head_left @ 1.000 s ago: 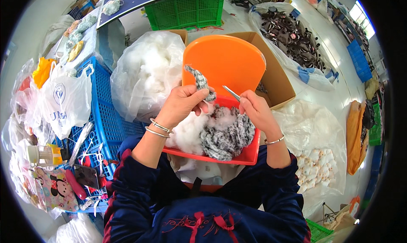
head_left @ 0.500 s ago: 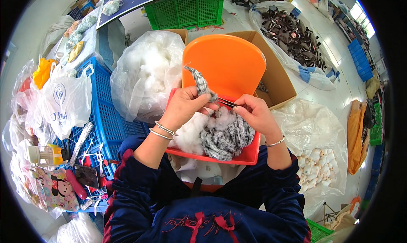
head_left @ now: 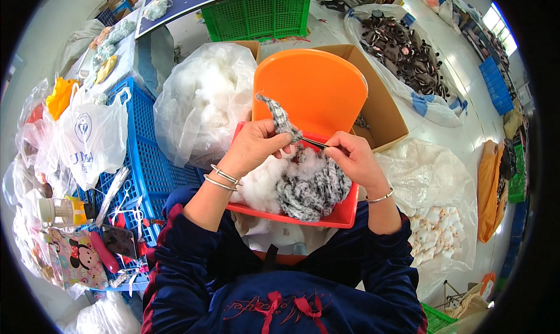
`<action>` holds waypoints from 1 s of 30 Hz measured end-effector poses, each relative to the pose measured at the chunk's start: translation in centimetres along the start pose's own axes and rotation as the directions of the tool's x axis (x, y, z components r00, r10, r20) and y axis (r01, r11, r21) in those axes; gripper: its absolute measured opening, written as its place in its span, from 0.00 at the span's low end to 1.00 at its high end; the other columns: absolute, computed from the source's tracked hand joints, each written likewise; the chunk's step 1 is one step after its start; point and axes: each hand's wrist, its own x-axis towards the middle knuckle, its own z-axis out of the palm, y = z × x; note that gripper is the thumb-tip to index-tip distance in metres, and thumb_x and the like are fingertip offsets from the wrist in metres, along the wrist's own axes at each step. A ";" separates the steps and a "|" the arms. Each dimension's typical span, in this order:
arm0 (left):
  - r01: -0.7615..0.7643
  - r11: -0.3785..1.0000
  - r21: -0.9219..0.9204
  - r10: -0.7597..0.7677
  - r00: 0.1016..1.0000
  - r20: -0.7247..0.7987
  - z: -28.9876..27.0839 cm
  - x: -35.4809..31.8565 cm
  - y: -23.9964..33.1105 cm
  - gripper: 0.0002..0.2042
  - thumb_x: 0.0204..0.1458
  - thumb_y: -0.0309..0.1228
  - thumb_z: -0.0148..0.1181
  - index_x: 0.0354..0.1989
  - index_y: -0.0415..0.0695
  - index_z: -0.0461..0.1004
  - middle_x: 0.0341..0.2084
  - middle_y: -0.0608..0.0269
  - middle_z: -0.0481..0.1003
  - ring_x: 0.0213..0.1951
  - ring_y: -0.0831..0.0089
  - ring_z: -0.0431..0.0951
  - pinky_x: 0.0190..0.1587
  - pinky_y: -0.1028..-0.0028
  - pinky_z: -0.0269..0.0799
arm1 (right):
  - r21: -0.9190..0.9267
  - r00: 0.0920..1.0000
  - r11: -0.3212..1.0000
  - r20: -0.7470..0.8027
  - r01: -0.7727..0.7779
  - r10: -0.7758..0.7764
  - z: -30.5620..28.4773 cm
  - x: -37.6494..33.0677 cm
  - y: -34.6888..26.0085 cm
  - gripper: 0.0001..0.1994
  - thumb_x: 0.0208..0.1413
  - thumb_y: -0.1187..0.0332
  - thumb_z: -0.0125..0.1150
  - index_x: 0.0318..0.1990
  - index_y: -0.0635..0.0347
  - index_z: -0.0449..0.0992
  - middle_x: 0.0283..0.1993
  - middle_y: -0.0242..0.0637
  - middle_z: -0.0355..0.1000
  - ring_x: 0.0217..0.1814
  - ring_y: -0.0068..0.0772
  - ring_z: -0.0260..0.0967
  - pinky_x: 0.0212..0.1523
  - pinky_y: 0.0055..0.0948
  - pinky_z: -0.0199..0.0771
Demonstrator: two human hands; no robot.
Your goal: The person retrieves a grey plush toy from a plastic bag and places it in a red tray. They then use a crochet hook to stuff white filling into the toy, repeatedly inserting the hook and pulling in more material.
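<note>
Left hand (head_left: 256, 144): centre of frame, forearm rising from the lower edge, wrist bent, two bangles at the wrist. Fingers curled shut around a grey-and-white fabric piece (head_left: 279, 115), whose free end sticks up above the knuckles against the orange chair back (head_left: 312, 86).

Right hand (head_left: 353, 159): just right of centre, forearm rising from the lower right, one bangle at the wrist. Fingers pinched closed on thin metal tweezers (head_left: 315, 142), which run leftward, tip meeting the fabric piece at the left hand's fingers.

Red tray (head_left: 344, 214): directly below both hands, resting on the lap. Holds white stuffing (head_left: 259, 185) on its left side and a heap of grey-and-white fabric (head_left: 312, 188) on its right, under the right hand.

Clear bag of white filling (head_left: 204, 100): upper left of centre, beside the chair back.

Cardboard box (head_left: 382, 109): right of the chair back, open.

Blue crate (head_left: 146, 153): left of frame, with white plastic bags (head_left: 87, 138) hung on its edge.

Green crate (head_left: 262, 10): top centre.

Bag of dark pieces (head_left: 408, 54): upper right.

Clear bag of small white items (head_left: 434, 232): lower right.
</note>
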 end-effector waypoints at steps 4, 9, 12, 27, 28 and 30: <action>-0.001 1.000 -0.003 0.001 1.000 -0.005 0.0 0.0 -0.2 0.08 0.56 0.30 0.61 0.30 0.38 0.79 0.21 0.69 0.76 0.22 0.85 0.73 0.27 0.83 0.71 | 0.001 0.999 0.999 -0.003 0.044 -0.044 0.0 -0.1 0.0 0.05 0.57 0.74 0.60 0.31 0.66 0.72 0.23 0.26 0.65 0.24 0.15 0.56 0.25 0.19 0.58; 0.005 1.000 0.002 -0.005 1.000 0.001 -0.1 0.3 -0.9 0.10 0.56 0.31 0.62 0.25 0.40 0.77 0.19 0.68 0.76 0.21 0.83 0.73 0.25 0.82 0.70 | -0.006 0.999 0.999 0.013 0.033 -0.033 0.0 -0.1 0.0 0.04 0.56 0.74 0.61 0.31 0.65 0.73 0.23 0.30 0.67 0.24 0.19 0.60 0.25 0.22 0.61; 0.017 1.000 0.000 -0.017 1.000 0.003 -0.1 0.3 -0.7 0.10 0.55 0.31 0.63 0.23 0.40 0.76 0.19 0.66 0.77 0.21 0.82 0.74 0.25 0.82 0.70 | 0.011 1.000 1.000 0.024 0.018 -0.018 0.0 -0.2 0.0 0.04 0.55 0.74 0.62 0.32 0.65 0.74 0.22 0.32 0.67 0.24 0.22 0.62 0.25 0.24 0.62; -0.111 0.991 -0.075 0.107 0.992 -0.060 1.0 0.1 -0.7 0.11 0.56 0.29 0.62 0.24 0.36 0.78 0.22 0.62 0.78 0.22 0.81 0.75 0.27 0.80 0.71 | 0.361 0.989 0.925 -0.046 -0.114 0.140 4.3 -0.7 1.1 0.05 0.61 0.71 0.58 0.34 0.63 0.72 0.27 0.23 0.67 0.28 0.12 0.58 0.28 0.18 0.60; -0.131 0.985 -0.108 0.122 0.989 -0.090 1.2 0.2 -0.8 0.11 0.56 0.28 0.62 0.23 0.36 0.77 0.22 0.61 0.79 0.22 0.80 0.76 0.27 0.80 0.72 | 0.388 0.986 0.913 -0.053 -0.126 0.158 4.8 -0.7 1.0 0.05 0.61 0.71 0.58 0.35 0.63 0.72 0.27 0.23 0.67 0.29 0.12 0.59 0.29 0.18 0.60; -0.140 0.979 -0.151 0.121 0.985 -0.125 1.5 0.5 -1.6 0.11 0.57 0.28 0.61 0.23 0.36 0.77 0.23 0.60 0.78 0.23 0.80 0.75 0.28 0.80 0.72 | 0.414 0.984 0.903 -0.075 -0.115 0.159 5.2 -0.5 0.7 0.06 0.61 0.71 0.58 0.36 0.64 0.72 0.29 0.24 0.68 0.30 0.12 0.60 0.31 0.17 0.63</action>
